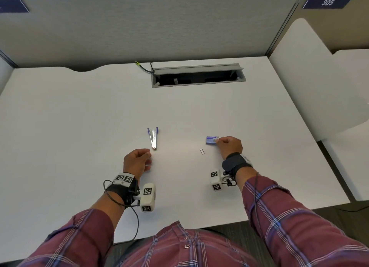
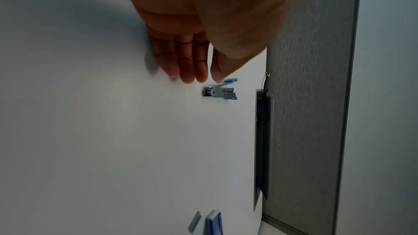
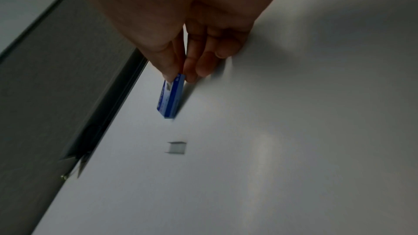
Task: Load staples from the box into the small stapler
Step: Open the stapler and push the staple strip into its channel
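Right hand (image 1: 229, 146) first: its thumb and fingertips pinch the near end of the small blue staple box (image 1: 212, 140), which lies flat on the white desk (image 1: 79, 116), long axis running left to right, stretching leftward from my fingers. In the right wrist view the thumb sits on the box's top face and the fingers press its side; whether the box is open I cannot tell.

Left of that hand, apart from the box, a short strip of staples (image 1: 202, 151) lies loose on the desk.

Further left, the small stapler (image 1: 153, 137) lies hinged open, its metal arms splayed in a narrow V, the hinge pointing toward me, blue tips away. My left hand (image 1: 137, 161) rests just short of that hinge, fingers loosely curled, gripping nothing, nearly touching it.

So the strip lies between my hands, nearer the right; I judge the right hand should let go of the box and collect it, while the left steadies the stapler.
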Demonstrator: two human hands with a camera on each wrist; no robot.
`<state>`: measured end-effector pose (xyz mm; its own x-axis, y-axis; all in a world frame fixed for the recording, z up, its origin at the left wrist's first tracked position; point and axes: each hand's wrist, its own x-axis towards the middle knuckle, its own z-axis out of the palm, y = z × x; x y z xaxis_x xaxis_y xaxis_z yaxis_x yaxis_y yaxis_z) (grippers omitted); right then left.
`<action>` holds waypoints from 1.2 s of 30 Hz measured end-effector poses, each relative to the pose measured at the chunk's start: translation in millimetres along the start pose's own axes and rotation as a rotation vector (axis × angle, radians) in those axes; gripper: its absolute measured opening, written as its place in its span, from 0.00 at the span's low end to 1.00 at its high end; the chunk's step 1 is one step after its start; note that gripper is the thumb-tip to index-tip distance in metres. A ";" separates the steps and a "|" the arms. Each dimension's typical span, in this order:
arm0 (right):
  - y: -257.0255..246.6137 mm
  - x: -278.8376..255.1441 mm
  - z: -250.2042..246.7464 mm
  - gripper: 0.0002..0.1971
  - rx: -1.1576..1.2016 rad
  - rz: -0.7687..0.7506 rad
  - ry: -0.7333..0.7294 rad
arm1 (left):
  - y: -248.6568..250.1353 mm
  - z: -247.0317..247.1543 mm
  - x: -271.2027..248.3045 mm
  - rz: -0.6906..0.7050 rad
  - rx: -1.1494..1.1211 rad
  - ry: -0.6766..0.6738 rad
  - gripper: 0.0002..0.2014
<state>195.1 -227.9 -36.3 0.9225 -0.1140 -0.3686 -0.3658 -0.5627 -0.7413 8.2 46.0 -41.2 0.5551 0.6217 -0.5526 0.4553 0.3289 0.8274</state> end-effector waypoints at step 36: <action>-107.7 -79.7 183.4 0.26 -0.376 -0.321 -0.444 | 11.5 -47.6 19.1 -0.107 -0.177 -0.047 0.09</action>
<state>138.4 -8.0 -30.0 0.8110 0.4097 -0.4177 0.0605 -0.7688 -0.6366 -9.1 95.4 -37.5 0.5437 0.5442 -0.6389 0.3859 0.5139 0.7661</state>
